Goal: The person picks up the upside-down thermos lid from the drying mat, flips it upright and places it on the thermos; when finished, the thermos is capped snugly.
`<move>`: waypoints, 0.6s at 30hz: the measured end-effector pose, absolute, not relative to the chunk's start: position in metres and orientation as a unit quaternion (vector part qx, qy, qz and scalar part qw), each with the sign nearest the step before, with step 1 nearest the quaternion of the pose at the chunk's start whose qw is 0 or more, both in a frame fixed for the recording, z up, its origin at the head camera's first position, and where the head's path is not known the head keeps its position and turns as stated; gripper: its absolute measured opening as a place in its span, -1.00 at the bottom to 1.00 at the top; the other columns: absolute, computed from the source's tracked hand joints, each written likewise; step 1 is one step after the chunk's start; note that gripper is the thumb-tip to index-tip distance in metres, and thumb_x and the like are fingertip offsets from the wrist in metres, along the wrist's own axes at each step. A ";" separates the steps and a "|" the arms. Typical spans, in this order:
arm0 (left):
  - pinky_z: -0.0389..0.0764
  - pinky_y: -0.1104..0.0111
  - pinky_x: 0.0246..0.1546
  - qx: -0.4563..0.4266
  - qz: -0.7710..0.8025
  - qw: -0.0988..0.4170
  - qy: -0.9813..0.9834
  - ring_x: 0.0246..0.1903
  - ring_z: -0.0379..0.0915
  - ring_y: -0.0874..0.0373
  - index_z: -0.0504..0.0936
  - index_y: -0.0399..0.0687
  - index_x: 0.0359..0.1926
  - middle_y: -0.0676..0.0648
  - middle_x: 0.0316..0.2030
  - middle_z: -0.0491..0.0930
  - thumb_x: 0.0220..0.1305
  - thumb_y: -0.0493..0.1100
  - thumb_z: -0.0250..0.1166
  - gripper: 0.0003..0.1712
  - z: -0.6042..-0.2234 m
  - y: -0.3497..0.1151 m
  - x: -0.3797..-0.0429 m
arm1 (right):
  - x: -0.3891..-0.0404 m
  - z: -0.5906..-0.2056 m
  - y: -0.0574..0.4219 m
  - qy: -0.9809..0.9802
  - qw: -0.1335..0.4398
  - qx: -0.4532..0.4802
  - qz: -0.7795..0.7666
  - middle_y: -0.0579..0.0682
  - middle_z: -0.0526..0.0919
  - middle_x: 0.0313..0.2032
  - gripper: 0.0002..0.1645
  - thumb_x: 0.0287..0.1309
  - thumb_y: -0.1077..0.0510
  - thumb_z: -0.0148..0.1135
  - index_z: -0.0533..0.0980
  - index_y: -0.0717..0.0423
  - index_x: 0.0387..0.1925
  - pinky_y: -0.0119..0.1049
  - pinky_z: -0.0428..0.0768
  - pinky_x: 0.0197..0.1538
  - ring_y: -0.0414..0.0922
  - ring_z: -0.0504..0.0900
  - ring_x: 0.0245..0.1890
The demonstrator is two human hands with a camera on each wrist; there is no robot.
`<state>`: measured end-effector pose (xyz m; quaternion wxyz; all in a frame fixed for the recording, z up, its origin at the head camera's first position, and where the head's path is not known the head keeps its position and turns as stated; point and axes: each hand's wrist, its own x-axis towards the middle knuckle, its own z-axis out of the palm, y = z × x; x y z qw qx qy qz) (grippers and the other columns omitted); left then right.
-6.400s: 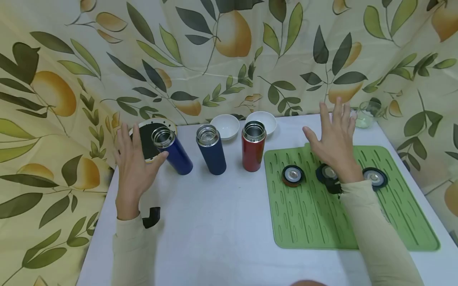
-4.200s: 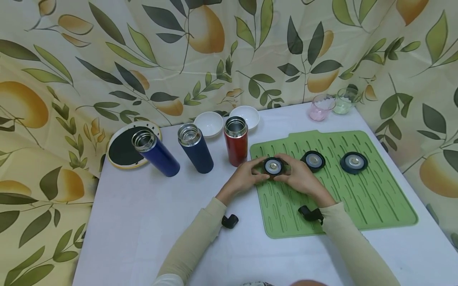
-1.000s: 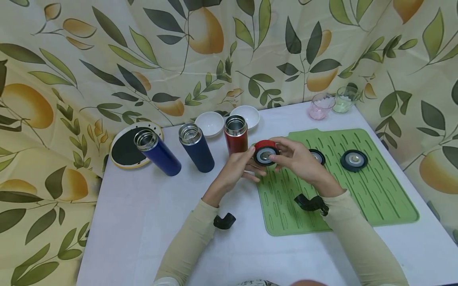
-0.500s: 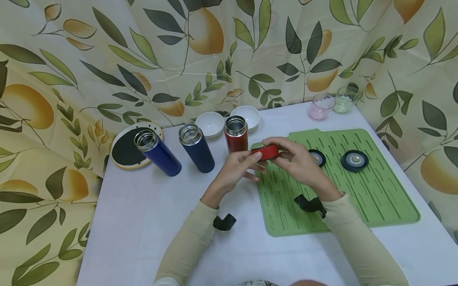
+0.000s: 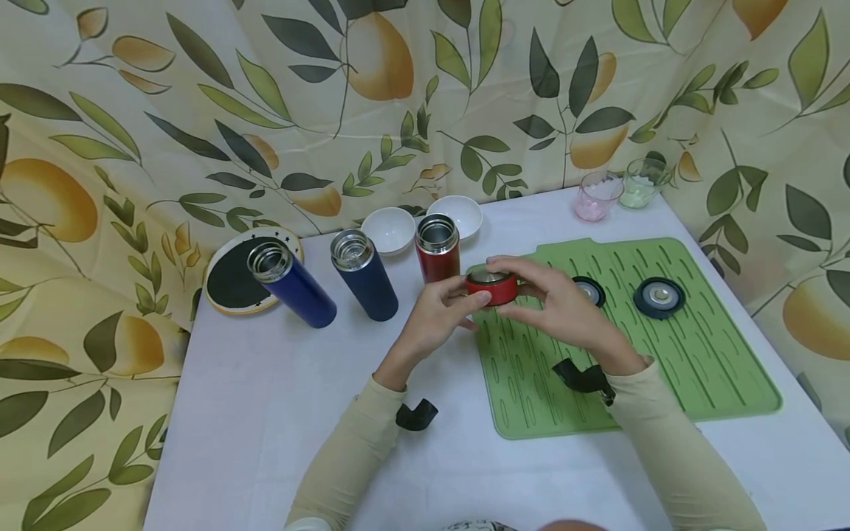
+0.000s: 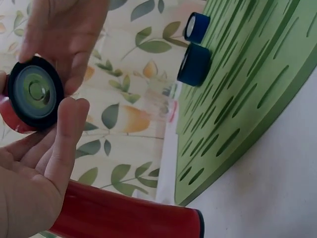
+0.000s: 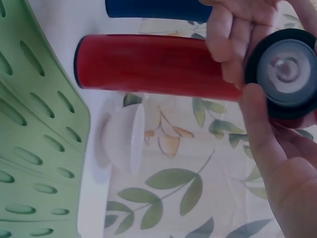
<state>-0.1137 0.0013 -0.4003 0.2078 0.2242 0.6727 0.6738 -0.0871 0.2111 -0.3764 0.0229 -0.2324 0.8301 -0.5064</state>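
My left hand [image 5: 425,322] grips the side of a red bottle lid [image 5: 494,292], thumb in front. From the other side my right hand [image 5: 567,306] holds the same lid, its fingers reaching over the top and its thumb low. The lid's underside, a black ring round a pale disc, faces the left wrist camera, where the lid [image 6: 35,91] sits between both hands. Just behind the hands an uncapped red bottle [image 5: 438,254] stands, its lower part hidden by my left hand. To its left stand an uncapped navy bottle [image 5: 373,287] and an uncapped blue bottle [image 5: 302,293].
On the green drying mat [image 5: 564,398] at right lie two dark blue lids, one partly hidden lid [image 5: 589,290] and another lid [image 5: 660,297]. White bowls [image 5: 388,230] stand behind the bottles. A dark round board [image 5: 239,273] lies at back left; glass cups [image 5: 594,198] stand at back right.
Both hands first hovered apart, then took the red lid from the mat and lifted it leftward, nearer the red bottle. Over the last second the lid has been tilted about between the fingers.
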 end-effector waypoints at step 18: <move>0.59 0.30 -0.24 0.301 0.614 0.092 0.724 -0.08 0.51 0.19 0.32 0.15 0.26 0.08 0.07 0.45 0.12 0.03 0.31 -0.33 -0.407 -0.003 -0.111 | -0.084 -0.355 0.204 0.805 0.077 -0.238 -0.538 0.06 0.30 0.22 -0.18 0.01 0.26 0.32 0.18 0.11 0.31 -0.41 0.32 0.16 -0.07 0.34 0.19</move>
